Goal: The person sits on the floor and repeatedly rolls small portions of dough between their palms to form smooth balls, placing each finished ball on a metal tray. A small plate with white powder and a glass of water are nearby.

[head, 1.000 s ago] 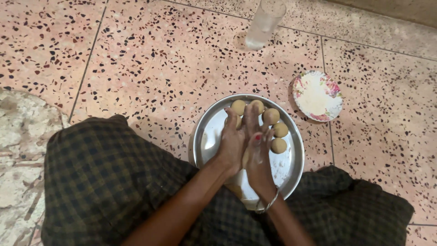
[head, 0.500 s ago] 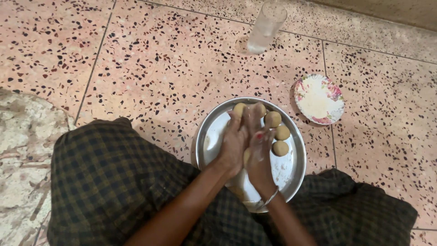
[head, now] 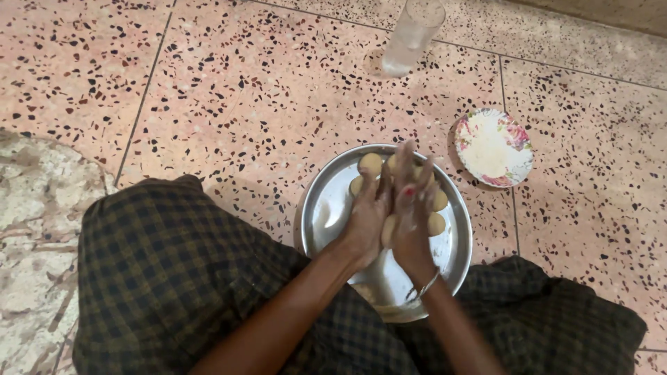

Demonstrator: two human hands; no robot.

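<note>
The head view looks down at a person sitting on a speckled pink floor (head: pixel 243 104), with a dark checked cloth (head: pixel 160 271) over the legs at the left; next comes the left hand (head: pixel 366 221), flat and open with the fingers straight, its palm turned to the right; a small piece of dough (head: pixel 388 230) is pressed between this palm and the other one, and only a pale edge of it shows in the gap, so its shape and which way it points cannot be told; the right hand (head: pixel 411 215) is flat too, fingers stretched out and pointing away from the person, palm against the dough, with a thin metal bangle (head: pixel 425 286) on the wrist; both hands are held just above a round metal plate (head: pixel 323 208) on the floor; round dough balls (head: pixel 370 164) sit in a curved row along the far side of the plate, partly hidden by the fingers; a clear glass (head: pixel 410 35) stands on the floor well beyond the plate; at the right, near the plate, lies a small flowered dish (head: pixel 495 147) with white flour in it.
</note>
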